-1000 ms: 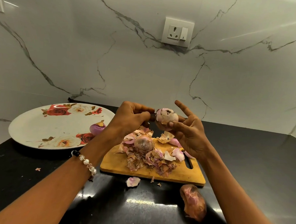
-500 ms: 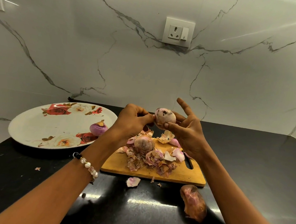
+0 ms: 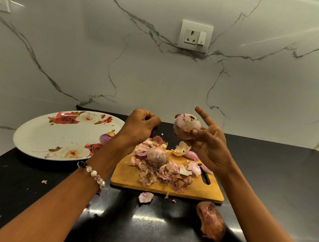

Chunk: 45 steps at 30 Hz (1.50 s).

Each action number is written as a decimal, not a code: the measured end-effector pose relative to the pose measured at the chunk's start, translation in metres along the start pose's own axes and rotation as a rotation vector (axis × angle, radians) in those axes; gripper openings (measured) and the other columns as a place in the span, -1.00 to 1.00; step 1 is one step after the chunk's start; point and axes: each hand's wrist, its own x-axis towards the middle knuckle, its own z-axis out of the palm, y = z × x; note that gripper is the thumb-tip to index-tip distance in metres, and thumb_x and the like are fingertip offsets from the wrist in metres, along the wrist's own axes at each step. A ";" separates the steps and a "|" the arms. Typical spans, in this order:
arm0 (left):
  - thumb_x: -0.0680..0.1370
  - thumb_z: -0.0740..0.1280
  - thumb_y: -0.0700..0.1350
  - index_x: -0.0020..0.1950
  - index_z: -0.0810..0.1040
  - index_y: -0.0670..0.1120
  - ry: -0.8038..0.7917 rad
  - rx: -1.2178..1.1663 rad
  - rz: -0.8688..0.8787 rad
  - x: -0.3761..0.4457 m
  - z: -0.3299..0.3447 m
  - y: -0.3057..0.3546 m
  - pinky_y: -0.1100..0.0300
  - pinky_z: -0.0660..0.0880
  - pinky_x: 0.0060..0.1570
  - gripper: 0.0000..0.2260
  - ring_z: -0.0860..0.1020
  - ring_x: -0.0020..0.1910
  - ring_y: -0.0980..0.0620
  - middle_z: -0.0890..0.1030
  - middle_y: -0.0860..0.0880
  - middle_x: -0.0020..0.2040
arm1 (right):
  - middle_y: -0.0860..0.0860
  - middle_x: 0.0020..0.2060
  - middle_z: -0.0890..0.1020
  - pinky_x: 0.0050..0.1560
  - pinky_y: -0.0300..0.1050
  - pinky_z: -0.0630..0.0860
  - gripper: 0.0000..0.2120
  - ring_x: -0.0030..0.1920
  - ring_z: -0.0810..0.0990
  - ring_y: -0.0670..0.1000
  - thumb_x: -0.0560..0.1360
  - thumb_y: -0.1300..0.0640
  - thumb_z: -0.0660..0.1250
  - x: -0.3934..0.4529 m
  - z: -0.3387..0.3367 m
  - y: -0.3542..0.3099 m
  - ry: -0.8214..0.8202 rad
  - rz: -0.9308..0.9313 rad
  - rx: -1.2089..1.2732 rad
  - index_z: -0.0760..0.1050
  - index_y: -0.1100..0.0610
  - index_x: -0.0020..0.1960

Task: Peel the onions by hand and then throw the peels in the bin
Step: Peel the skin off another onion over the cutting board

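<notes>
**Bare arms, one bracelet**

Both forearms are bare, no sleeves in sight. On the left wrist sits a beaded bracelet: white pearl-like beads, clear faceted ones, one black bead (with small gold spacers between). No rings show on the left hand or the right hand.

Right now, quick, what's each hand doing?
Left hand: fingers curled shut; whether it pinches a peel cannot be told.
Right hand: holds the onion, index finger straight.

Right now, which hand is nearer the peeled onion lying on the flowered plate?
Left. The left hand hovers just past the plate's right rim, close to the peeled onion. The right hand is farther right, over the cutting board, holding another onion.
</notes>
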 end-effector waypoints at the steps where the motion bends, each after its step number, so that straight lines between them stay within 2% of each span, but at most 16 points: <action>1: 0.59 0.28 -0.15 -0.11 0.55 -0.15 0.036 0.023 0.010 0.001 -0.002 -0.001 0.38 0.46 -0.39 -0.87 0.51 -0.26 0.09 0.57 -0.09 -0.18 | 0.33 0.23 0.54 0.21 0.23 0.50 0.20 0.21 0.57 0.30 0.02 0.19 0.71 0.000 0.000 -0.001 -0.012 0.003 0.019 0.16 0.12 0.53; 4: 0.55 0.35 -0.16 -0.03 0.58 -0.12 0.068 0.007 0.049 0.001 -0.005 0.001 0.38 0.47 -0.35 -0.95 0.54 -0.22 0.10 0.62 -0.09 -0.09 | 0.41 0.31 0.43 0.19 0.24 0.51 0.20 0.23 0.55 0.32 0.02 0.21 0.71 -0.001 0.000 -0.002 -0.035 0.015 0.055 0.17 0.12 0.53; 5: 0.53 0.38 -0.16 0.01 0.58 -0.12 0.050 -0.018 0.072 0.000 -0.006 0.003 0.39 0.48 -0.35 -0.91 0.55 -0.19 0.10 0.62 -0.08 -0.06 | 0.42 0.30 0.43 0.16 0.22 0.54 0.20 0.22 0.56 0.32 0.01 0.21 0.71 -0.001 0.000 -0.002 -0.033 0.018 0.053 0.17 0.12 0.53; 8: 0.46 0.44 -0.09 0.03 0.59 -0.09 0.009 -0.055 0.171 -0.004 -0.006 0.011 0.43 0.47 -0.39 -0.82 0.56 -0.24 0.10 0.62 -0.04 -0.10 | 0.37 0.18 0.55 0.09 0.16 0.60 0.23 0.14 0.61 0.29 -0.01 0.19 0.72 0.000 0.002 0.001 0.005 0.024 0.019 0.17 0.13 0.53; 13: 0.32 0.47 0.06 -0.05 0.64 -0.13 -0.030 0.083 0.255 -0.005 -0.003 0.010 0.24 0.59 -0.23 -0.68 0.60 -0.25 0.09 0.64 0.00 -0.20 | 0.27 0.02 0.65 0.06 0.11 0.62 0.25 0.10 0.63 0.29 -0.01 0.19 0.72 0.001 0.002 0.003 0.030 0.021 -0.008 0.15 0.11 0.54; 15: 0.37 0.48 0.01 -0.06 0.65 -0.11 -0.019 0.177 0.297 -0.003 -0.002 0.006 0.26 0.57 -0.23 -0.75 0.60 -0.25 0.12 0.63 0.04 -0.22 | 0.25 0.00 0.67 0.05 0.10 0.62 0.25 0.10 0.63 0.28 -0.01 0.18 0.72 0.001 0.003 0.003 0.026 0.019 -0.018 0.14 0.10 0.54; 18: 0.46 0.44 -0.04 -0.07 0.62 -0.11 -0.042 0.207 0.308 -0.001 -0.001 0.002 0.39 0.47 -0.36 -0.84 0.55 -0.34 0.17 0.60 0.06 -0.26 | 0.22 -0.01 0.68 0.03 0.07 0.63 0.25 0.09 0.64 0.26 -0.02 0.16 0.73 0.001 0.005 0.003 0.022 0.020 -0.025 0.15 0.10 0.54; 24: 0.55 0.34 -0.09 -0.06 0.56 -0.14 -0.109 0.246 0.310 0.002 0.000 0.001 0.37 0.41 -0.38 -0.88 0.50 -0.36 0.13 0.52 0.06 -0.30 | 0.23 -0.01 0.67 -0.01 0.02 0.64 0.27 0.07 0.66 0.24 -0.03 0.15 0.73 -0.001 0.006 0.001 0.018 0.025 -0.023 0.14 0.10 0.54; 26: 0.55 0.34 -0.08 -0.07 0.55 -0.12 -0.081 0.262 0.324 0.002 0.000 0.000 0.36 0.41 -0.36 -0.89 0.50 -0.36 0.13 0.52 0.07 -0.30 | 0.24 0.00 0.67 0.01 0.05 0.64 0.26 0.07 0.65 0.24 -0.02 0.15 0.73 -0.001 0.006 0.002 0.002 0.026 -0.021 0.14 0.11 0.54; 31: 0.54 0.36 -0.08 -0.09 0.55 -0.12 0.052 0.337 0.396 0.003 0.001 -0.001 0.49 0.37 -0.40 -0.88 0.48 -0.35 0.16 0.50 0.10 -0.29 | 0.26 0.03 0.65 0.07 0.12 0.61 0.22 0.09 0.64 0.26 0.01 0.16 0.72 -0.003 0.004 0.002 -0.054 0.046 -0.018 0.16 0.13 0.54; 34: 0.54 0.36 -0.05 -0.08 0.57 -0.13 0.144 0.392 0.415 0.003 0.002 -0.004 0.45 0.34 -0.35 -0.85 0.47 -0.33 0.17 0.51 0.07 -0.25 | 0.27 0.05 0.64 0.06 0.12 0.62 0.19 0.08 0.64 0.28 0.04 0.19 0.71 -0.004 0.003 0.001 -0.097 0.057 -0.004 0.16 0.13 0.54; 38: 0.53 0.38 -0.05 -0.09 0.59 -0.14 0.205 0.417 0.427 0.003 0.003 -0.006 0.32 0.42 -0.27 -0.84 0.48 -0.31 0.14 0.54 0.04 -0.23 | 0.29 0.32 0.49 0.15 0.16 0.57 0.16 0.27 0.52 0.31 0.17 0.25 0.65 -0.003 0.005 0.000 -0.202 0.060 0.067 0.03 0.02 0.57; 41: 0.53 0.37 -0.03 -0.09 0.59 -0.13 0.235 0.434 0.417 0.002 0.007 -0.007 0.33 0.39 -0.30 -0.83 0.47 -0.31 0.14 0.53 0.04 -0.23 | 0.26 0.38 0.44 0.11 0.16 0.59 0.16 0.31 0.50 0.29 0.22 0.29 0.61 -0.003 0.006 -0.001 -0.244 0.052 0.135 -0.04 -0.04 0.58; 45: 0.54 0.36 -0.04 -0.08 0.58 -0.15 0.350 0.471 0.353 0.006 -0.002 -0.009 0.41 0.33 -0.33 -0.82 0.46 -0.29 0.15 0.54 0.00 -0.21 | 0.32 0.37 0.42 -0.01 0.17 0.62 0.16 0.23 0.55 0.29 0.20 0.32 0.61 -0.003 0.002 -0.005 -0.258 0.036 0.240 -0.01 -0.08 0.57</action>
